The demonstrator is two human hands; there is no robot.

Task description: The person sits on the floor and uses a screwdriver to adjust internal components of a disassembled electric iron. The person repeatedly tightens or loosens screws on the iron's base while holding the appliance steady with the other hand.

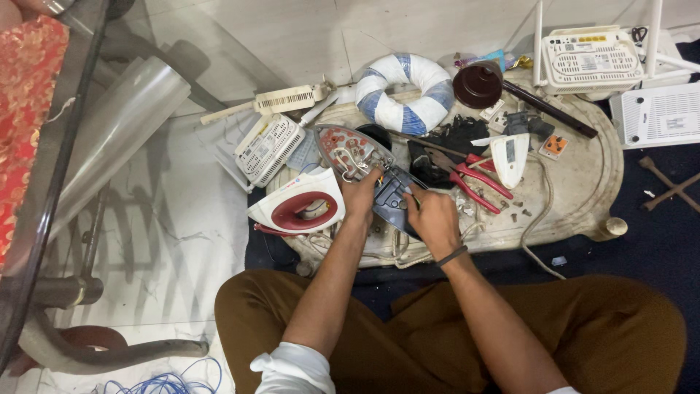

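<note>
An opened clothes iron lies on a low cream table (pixel 583 182) in front of me. Its metal soleplate (pixel 348 152), with bare inner parts and wires, points away from me. My left hand (pixel 361 195) grips the soleplate's near end. My right hand (pixel 430 217) pinches something small at the dark blue-grey part (pixel 388 198) beside it; what it pinches is hidden by the fingers. The iron's white and red handle shell (pixel 299 204) rests at the left of my left hand.
Red-handled pliers (pixel 470 179), loose screws, a white device part (pixel 509 157) and a blue-and-white ring (pixel 403 91) lie on the table. White routers (pixel 589 58) stand behind and at the left (pixel 268 146). A glass table (pixel 51 168) stands at my left.
</note>
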